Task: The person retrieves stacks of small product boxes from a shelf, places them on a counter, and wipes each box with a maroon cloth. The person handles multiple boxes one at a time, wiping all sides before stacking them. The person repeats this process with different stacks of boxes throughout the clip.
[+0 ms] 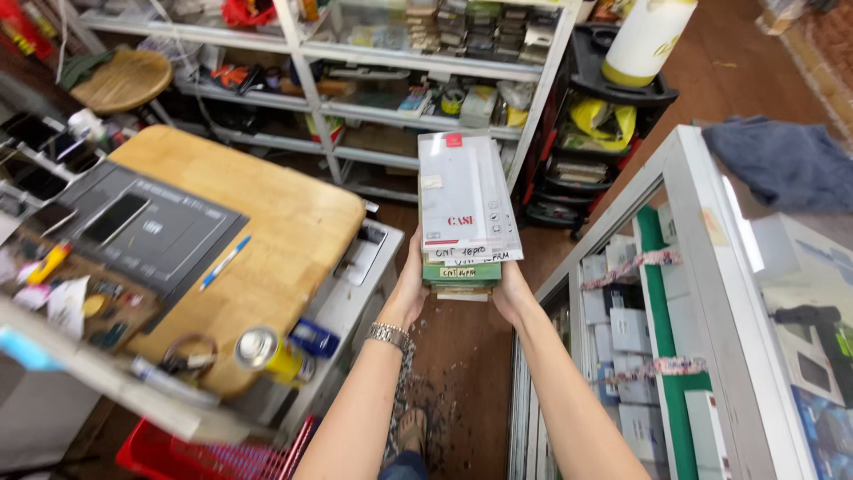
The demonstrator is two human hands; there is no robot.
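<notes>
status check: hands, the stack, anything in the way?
Left hand and right hand grip stack of flat packages from both sides, held over the floor. Wooden table left, glass display case right; neither touching.

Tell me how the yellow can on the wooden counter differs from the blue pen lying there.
The yellow can is short and round with a silver top, lying near the edge of the wooden counter; the blue pen is long and thin, farther in beside the dark mat. The can is yellow, the pen blue and white. Both rest untouched: the left hand and right hand hold a stack of flat packages away from the counter.
</notes>
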